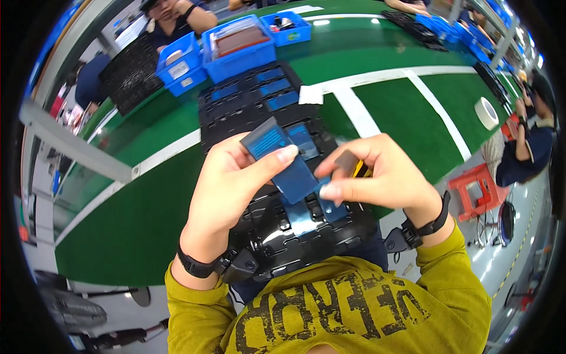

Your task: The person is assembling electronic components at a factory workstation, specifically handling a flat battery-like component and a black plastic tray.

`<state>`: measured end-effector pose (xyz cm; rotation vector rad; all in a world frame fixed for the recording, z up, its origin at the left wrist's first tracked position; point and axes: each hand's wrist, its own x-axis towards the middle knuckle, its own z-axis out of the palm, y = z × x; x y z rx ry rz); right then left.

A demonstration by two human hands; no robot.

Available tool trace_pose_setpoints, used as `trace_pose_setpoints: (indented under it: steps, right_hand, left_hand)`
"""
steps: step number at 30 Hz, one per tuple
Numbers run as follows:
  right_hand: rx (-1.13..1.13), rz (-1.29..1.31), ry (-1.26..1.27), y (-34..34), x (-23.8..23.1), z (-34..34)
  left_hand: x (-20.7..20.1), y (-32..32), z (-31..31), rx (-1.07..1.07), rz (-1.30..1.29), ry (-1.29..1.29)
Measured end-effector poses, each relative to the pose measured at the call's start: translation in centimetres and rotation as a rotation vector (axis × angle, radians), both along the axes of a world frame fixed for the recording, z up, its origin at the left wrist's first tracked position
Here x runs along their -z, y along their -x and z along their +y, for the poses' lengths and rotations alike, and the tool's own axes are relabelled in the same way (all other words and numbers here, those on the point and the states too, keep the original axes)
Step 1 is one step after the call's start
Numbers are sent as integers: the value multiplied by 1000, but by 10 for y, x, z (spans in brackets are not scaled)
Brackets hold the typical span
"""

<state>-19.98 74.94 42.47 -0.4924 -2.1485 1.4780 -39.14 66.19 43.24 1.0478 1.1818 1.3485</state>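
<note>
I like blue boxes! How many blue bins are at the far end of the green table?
3 clearly: a small bin far left, a big bin in the middle, a small bin right. More blue bins far right may be partly hidden.

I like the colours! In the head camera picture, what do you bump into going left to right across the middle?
Green table → left hand → blue flat part → right hand → red stool.

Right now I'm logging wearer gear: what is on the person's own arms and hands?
Both hands, left hand and right hand, are bare, no gloves. Each wrist carries a black strap with a small black device. Mustard-yellow sleeves are pushed up the forearms.
</note>
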Motion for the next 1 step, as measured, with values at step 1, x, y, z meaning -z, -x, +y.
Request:
trace_pose_setpoints:
  steps: [1]
  right_hand:
    - [-54,0,-69,7,0,-1]
  left_hand:
    - [0,3,-3,-25,2,-23]
